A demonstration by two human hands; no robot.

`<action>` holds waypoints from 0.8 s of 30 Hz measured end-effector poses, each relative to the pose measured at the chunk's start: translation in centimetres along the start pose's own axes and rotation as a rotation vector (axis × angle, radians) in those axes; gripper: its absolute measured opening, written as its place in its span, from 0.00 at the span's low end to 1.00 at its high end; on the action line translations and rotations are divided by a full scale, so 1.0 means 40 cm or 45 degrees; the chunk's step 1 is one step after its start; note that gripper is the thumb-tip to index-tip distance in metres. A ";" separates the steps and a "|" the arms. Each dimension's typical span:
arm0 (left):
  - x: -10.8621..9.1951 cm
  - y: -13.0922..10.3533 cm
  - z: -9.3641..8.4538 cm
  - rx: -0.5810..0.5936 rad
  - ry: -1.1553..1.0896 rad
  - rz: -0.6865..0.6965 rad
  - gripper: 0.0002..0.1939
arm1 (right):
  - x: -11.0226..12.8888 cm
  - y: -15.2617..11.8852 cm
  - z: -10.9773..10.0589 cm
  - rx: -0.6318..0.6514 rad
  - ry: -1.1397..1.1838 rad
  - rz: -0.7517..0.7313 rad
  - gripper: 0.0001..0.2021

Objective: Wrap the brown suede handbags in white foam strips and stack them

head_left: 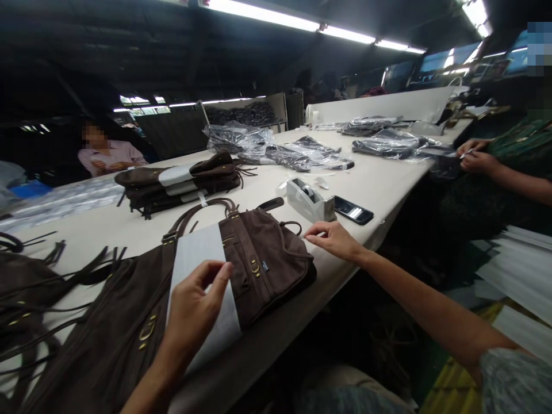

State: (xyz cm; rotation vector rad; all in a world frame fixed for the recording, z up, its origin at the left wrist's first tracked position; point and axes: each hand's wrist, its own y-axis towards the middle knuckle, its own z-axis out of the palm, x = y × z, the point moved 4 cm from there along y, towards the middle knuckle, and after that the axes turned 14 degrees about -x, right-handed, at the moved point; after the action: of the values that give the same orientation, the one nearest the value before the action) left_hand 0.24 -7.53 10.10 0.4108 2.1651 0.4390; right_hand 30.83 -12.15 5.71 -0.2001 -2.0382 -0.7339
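A dark brown bag [276, 259] with brass buckles lies flat near the table's front edge, a band of white paper [185, 259] around its middle. Over the band is my left hand [198, 299], thumb and fingers curled toward each other with a gap between them and nothing visible in it. My right hand [334, 240] is just right of the bag's upper corner, in front of the tape dispenser [307, 201]; its fingertips are pinched together, and what they hold, if anything, is too small to make out.
Beside the dispenser lies a black phone [353, 210]. Stacked brown bags [181, 181] stand behind, more brown bags [26, 299] lie left, and plastic-wrapped bags [306, 154] lie farther back. One person [112, 152] is at the far left, another person's hands [476, 156] at right.
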 end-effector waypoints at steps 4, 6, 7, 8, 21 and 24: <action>-0.109 0.018 0.131 0.342 0.105 -0.002 0.27 | -0.012 -0.041 0.070 0.081 0.369 0.052 0.14; -0.119 0.040 0.190 0.425 0.239 0.015 0.29 | -0.009 -0.055 0.083 0.050 0.461 0.027 0.14; -0.117 0.051 0.214 0.459 0.276 0.010 0.29 | -0.010 -0.061 0.085 0.040 0.499 0.015 0.14; -0.113 0.059 0.235 0.498 0.280 -0.015 0.28 | -0.014 -0.066 0.086 0.041 0.536 0.012 0.14; -0.181 0.088 0.206 0.482 -0.037 -0.401 0.14 | -0.023 -0.086 0.070 0.022 0.793 -0.087 0.09; -0.206 0.095 0.192 0.440 0.165 -0.195 0.09 | -0.007 -0.093 0.067 0.153 0.750 -0.292 0.18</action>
State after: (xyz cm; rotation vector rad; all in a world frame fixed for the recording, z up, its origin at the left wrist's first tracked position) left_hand 11.69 -6.55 13.20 0.4097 2.3851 0.0037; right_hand 27.50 -13.59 2.89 0.2959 -1.5425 -0.7045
